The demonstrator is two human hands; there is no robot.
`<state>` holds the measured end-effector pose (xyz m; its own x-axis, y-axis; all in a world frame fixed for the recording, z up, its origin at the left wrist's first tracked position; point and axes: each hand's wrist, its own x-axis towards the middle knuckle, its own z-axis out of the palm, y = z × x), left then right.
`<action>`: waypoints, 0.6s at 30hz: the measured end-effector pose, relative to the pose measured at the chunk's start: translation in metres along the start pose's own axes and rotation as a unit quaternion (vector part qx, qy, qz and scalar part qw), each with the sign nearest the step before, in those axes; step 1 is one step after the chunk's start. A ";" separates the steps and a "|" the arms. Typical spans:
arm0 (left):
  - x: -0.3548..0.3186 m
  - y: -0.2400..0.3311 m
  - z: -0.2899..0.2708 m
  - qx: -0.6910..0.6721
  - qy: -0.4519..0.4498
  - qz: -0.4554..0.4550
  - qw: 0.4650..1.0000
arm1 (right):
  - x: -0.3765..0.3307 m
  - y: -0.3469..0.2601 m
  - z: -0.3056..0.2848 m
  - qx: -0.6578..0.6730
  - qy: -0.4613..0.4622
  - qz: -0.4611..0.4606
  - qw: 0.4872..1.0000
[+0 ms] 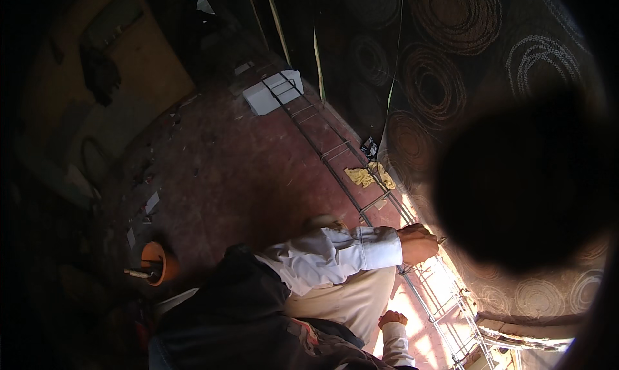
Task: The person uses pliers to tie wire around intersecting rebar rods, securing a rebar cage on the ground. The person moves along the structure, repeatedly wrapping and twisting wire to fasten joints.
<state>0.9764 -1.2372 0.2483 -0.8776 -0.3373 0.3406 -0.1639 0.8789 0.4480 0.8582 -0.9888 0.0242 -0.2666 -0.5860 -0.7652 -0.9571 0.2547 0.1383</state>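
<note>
Two hands show at the lower right of the head view, both beside a long cage of steel bars (pixel 361 176) that lies on the dark red floor (pixel 225 176) and runs from about eleven o'clock, near a white block (pixel 274 92), down to five o'clock, where sunlight washes over it. The upper hand (pixel 419 242), coming out of a white shirt cuff, rests on the cage at about four o'clock from the picture's middle, its fingers curled in around something thin at the bar; what exactly they grip is too small to tell. The lower hand (pixel 391 318), at about five o'clock, sits just beside the cage with its fingers folded into a loose fist; whether it holds anything cannot be told. Whose arm each one is cannot be read from this angle.

A crumpled yellow rag (pixel 369 175) lies against the cage at two o'clock from the upper hand. Along the cage's right side runs a dark cloth (pixel 445 54) patterned with spiral rings. Well apart, at eight o'clock, an orange bowl (pixel 160 261) stands on the floor with a tool handle lying in it. A round dark blur (pixel 525 183) covers the right of the view.
</note>
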 end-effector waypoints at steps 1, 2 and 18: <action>-0.002 0.005 -0.014 0.024 -0.086 -0.032 0.996 | -0.001 -0.004 0.000 -0.005 -0.002 -0.014 1.000; -0.007 0.005 -0.017 0.019 -0.089 -0.036 0.995 | -0.004 -0.008 -0.001 -0.009 -0.004 -0.028 1.000; -0.025 -0.028 0.046 -0.071 0.117 -0.004 0.991 | -0.005 -0.012 -0.008 -0.023 0.019 -0.041 0.999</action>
<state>0.9821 -1.2381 0.1888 -0.7459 -0.4269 0.5113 -0.0907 0.8256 0.5570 0.8695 -0.9949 0.0309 -0.1898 -0.6322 -0.7512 -0.9800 0.1686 0.1057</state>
